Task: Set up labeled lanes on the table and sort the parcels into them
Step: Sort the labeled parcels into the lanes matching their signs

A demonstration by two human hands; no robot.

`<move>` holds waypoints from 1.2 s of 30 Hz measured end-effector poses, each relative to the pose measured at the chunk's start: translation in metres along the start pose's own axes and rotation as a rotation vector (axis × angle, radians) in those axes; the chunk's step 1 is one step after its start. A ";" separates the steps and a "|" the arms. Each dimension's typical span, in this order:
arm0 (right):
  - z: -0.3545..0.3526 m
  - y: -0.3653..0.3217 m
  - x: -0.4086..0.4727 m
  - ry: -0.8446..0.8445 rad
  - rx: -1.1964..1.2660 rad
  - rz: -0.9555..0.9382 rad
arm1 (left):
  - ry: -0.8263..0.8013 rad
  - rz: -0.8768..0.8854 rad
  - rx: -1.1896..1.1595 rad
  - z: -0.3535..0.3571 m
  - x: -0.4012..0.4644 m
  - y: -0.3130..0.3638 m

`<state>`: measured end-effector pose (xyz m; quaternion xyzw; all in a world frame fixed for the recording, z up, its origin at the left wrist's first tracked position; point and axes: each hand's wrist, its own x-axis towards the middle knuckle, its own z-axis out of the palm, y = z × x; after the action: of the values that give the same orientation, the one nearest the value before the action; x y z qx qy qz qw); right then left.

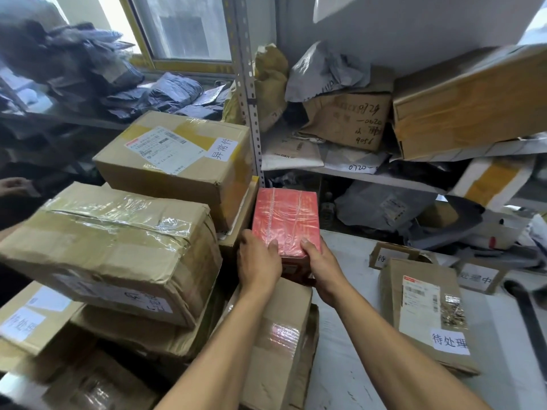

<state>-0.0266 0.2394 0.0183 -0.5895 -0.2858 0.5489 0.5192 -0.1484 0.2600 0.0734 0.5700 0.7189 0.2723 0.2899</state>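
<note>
Red, tape-wrapped parcel (285, 221) is mid-sort: left hand (258, 260) and right hand (321, 266) grip its near end, fingers curled round it. Next, I judge, it must be carried to a labeled lane on the white table (349, 350).

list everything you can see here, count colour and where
red parcel: one, red under clear tape, centre, on a brown box
brown boxes: several, brown cardboard, stacked left and below centre, some with white labels
flat brown parcel: one, white label, on the table at right
label cards: two, white paper on cardboard, far side of the table
table: one, white, lower right
shelf: one, grey metal, behind, piled with boxes and grey bags
dark bags: a heap, upper left by the window
left hand: grips the red parcel's left side
right hand: grips its right side
</note>
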 end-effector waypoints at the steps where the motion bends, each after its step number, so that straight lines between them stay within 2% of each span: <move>1: 0.000 -0.001 -0.001 0.000 0.011 0.001 | 0.008 0.008 -0.008 0.001 0.001 0.000; 12: -0.038 -0.041 -0.019 0.107 -0.004 -0.226 | 0.032 0.129 -0.316 0.017 -0.017 0.019; 16: -0.058 -0.060 -0.033 0.139 -0.139 -0.357 | -0.040 0.177 -0.357 0.024 -0.027 0.030; 21: -0.078 -0.067 -0.051 0.245 -0.390 -0.347 | -0.110 0.064 -0.551 0.044 -0.058 0.027; 26: -0.083 -0.068 -0.084 0.384 -0.525 -0.379 | -0.184 -0.052 -0.667 0.062 -0.081 0.018; 31: -0.098 -0.076 -0.105 0.425 -0.486 -0.563 | -0.254 -0.113 -0.919 0.061 -0.092 0.023; 33: -0.106 -0.078 -0.114 0.439 -0.391 -0.518 | -0.276 -0.105 -0.946 0.060 -0.094 0.025; 36: -0.117 -0.081 -0.123 0.437 -0.279 -0.350 | -0.319 -0.116 -0.979 0.060 -0.103 0.027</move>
<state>0.0735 0.1172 0.1197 -0.7008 -0.3371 0.2669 0.5692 -0.0680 0.1683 0.0632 0.3612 0.4846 0.4700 0.6433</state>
